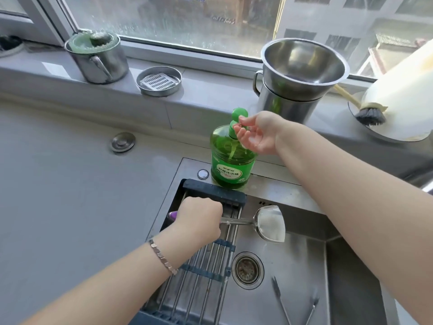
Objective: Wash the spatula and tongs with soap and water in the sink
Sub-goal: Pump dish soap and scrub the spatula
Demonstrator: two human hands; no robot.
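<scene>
Soaping step: at centre frame the right hand (257,133) cups relaxed fingers under the spout of the green plastic pump bottle (232,160), thumb on top. Below, the left hand (199,219) fists round the purple-handled steel spatula (271,225) over the stainless sink (295,261); thin steel tongs (293,303) lie in it, lower right. Next, likely, soap onto the blade. Grey counter (70,184), streaked window (187,19) above.

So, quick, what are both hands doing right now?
Left hand: grips the spatula by its handle.
Right hand: open, cupped at the soap bottle pump.
</scene>
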